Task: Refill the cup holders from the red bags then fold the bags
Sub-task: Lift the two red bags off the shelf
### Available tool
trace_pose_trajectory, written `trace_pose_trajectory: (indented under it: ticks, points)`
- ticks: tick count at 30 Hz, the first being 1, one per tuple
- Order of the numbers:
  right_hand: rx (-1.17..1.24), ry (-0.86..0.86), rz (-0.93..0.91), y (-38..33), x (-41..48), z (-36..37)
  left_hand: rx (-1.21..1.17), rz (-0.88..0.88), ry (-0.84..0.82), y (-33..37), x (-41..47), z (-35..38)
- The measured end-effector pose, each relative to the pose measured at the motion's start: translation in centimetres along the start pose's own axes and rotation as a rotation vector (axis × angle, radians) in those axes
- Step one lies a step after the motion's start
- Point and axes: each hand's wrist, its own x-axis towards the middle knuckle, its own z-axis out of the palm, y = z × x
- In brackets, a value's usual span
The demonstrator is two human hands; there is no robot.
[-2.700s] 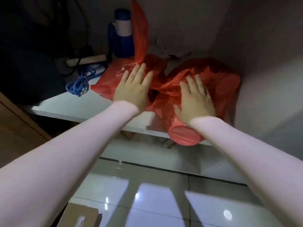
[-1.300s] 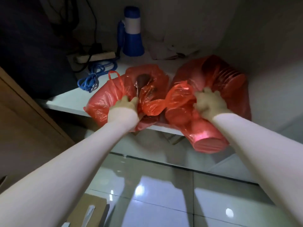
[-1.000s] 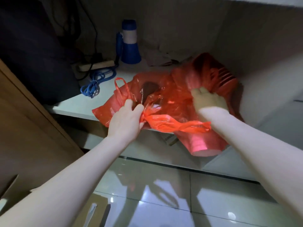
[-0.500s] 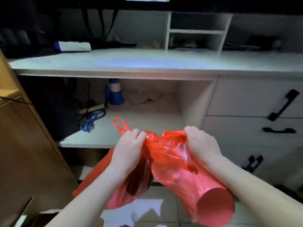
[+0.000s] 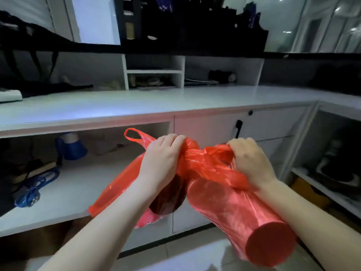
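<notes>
Nearest you, the right bag (image 5: 244,218), red and see-through, is stretching tight round one long round stack (image 5: 270,244) whose flat end is pointing down toward you. Your right hand (image 5: 252,163) is clenching that bag's twisted neck, fingers curled round the plastic. Just beside it, your left hand (image 5: 162,163) is gripping the bunched top of the left bag (image 5: 117,184), also red, which is hanging looser with one dark round thing (image 5: 168,198) showing through it. One loop handle (image 5: 134,135) is sticking up past your left knuckles. That makes two bags, one in each hand, both held in the air in front of the cabinet, their necks meeting between your hands.

Behind them, one blue megaphone (image 5: 72,148) and one coil of blue cord (image 5: 33,190) are sitting on the low shelf (image 5: 78,188), well apart from the bags. Above that, the pale surface (image 5: 175,100) is running across, with one black drawer handle (image 5: 238,127) just under its edge on the right.
</notes>
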Motion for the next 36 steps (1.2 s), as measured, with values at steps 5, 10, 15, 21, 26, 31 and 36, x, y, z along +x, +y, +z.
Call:
trace_pose_trajectory:
  ticks: [5, 10, 15, 21, 26, 31, 36]
  points:
    - [-0.122, -0.013, 0.096, 6.2, 3.5, -0.5, -0.147, 0.035, -0.022, 2.6, 6.7, 5.2]
    - [-0.179, -0.069, 0.226, 11.5, 6.4, -1.8, -0.291, 0.037, -0.128, 4.1, 13.9, 8.8]
    - [-0.281, -0.123, 0.407, 17.3, 10.1, -7.1, -0.437, 0.086, -0.241, 8.6, 22.8, 8.4]
    - [-0.340, 0.028, 0.552, 25.4, 15.5, -18.3, -0.569, 0.157, -0.279, 16.6, 37.2, 6.3]
    - [-0.375, 0.254, 0.521, 31.0, 20.3, -26.0, -0.680, 0.209, -0.174, 22.8, 46.9, 5.3]
    - [-0.433, 0.328, 0.505, 36.2, 23.8, -27.3, -0.773, 0.206, -0.180, 26.3, 53.6, 7.8]
    - [-0.504, 0.333, 0.573, 43.1, 25.8, -24.0, -0.861, 0.122, -0.248, 26.9, 59.0, 13.9]
